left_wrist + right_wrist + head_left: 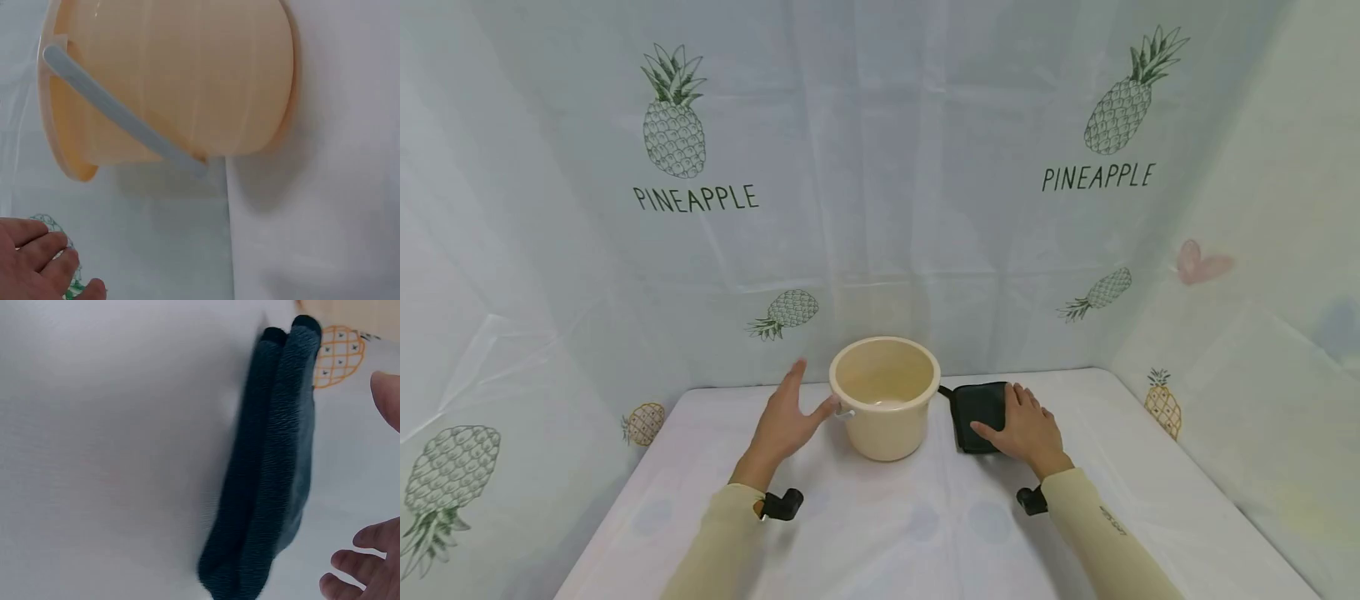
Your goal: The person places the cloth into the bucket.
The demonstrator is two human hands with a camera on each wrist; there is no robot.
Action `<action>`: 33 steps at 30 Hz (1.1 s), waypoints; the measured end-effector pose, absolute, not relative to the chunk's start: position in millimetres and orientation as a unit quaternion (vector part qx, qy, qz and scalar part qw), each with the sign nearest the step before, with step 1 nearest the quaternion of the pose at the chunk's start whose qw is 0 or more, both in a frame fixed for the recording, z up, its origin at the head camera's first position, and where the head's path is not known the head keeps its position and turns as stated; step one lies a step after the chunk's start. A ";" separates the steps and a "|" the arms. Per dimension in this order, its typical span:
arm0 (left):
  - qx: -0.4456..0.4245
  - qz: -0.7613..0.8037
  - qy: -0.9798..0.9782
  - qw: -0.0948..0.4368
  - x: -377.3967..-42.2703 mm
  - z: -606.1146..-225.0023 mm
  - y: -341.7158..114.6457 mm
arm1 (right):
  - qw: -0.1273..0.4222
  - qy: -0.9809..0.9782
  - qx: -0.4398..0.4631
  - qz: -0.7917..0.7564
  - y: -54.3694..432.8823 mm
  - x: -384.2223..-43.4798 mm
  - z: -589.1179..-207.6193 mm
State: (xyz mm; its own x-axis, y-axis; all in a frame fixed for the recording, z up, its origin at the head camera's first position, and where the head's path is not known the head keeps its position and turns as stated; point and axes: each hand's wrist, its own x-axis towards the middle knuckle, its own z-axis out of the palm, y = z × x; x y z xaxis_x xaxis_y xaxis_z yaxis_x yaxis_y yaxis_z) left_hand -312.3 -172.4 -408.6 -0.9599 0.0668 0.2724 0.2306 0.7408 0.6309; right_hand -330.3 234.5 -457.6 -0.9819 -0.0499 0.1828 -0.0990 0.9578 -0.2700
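A cream plastic bucket (pixel 886 435) stands upright near the back of the table, its mouth facing up. Its pale grey handle (pixel 122 115) hangs down the side in the left wrist view. My left hand (pixel 784 423) is left of the bucket, fingers extended and thumb spread towards the rim, holding nothing. A dark, flat, squarish pouch (pixel 976 417) with a short strap lies right of the bucket. Over the pouch's right part is my right hand (pixel 1028 427), fingers spread. From the right wrist, the pouch (pixel 269 456) shows two layered fabric edges, with the fingertips apart from it.
A white cloth (pixel 880 533) covers the table. Behind it hangs a pale curtain (pixel 880 208) printed with pineapples, and similar sheets close off both sides. Small black cameras (pixel 783 504) are strapped at the wrists, over beige sleeves (pixel 715 542).
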 end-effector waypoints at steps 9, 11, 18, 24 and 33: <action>-0.102 -0.416 -0.894 0.129 -311.7 -414.9 -154.9 | 0.054 -0.987 0.028 0.151 242.5 -337.6 -469.0; -0.106 -0.430 -0.886 0.136 -311.3 -418.4 -152.8 | 0.050 -0.986 0.027 0.157 243.5 -338.9 -471.3; -0.120 -0.466 -0.866 0.138 -315.0 -426.2 -147.1 | 0.030 -0.983 0.019 0.182 242.8 -343.0 -480.3; -0.126 -0.482 -0.856 0.135 -317.4 -424.4 -140.3 | 0.022 -0.981 0.020 0.191 241.9 -343.9 -483.5; -0.129 -0.485 -0.851 0.155 -325.6 -430.9 -137.8 | 0.033 -0.978 0.023 0.203 241.5 -346.6 -484.6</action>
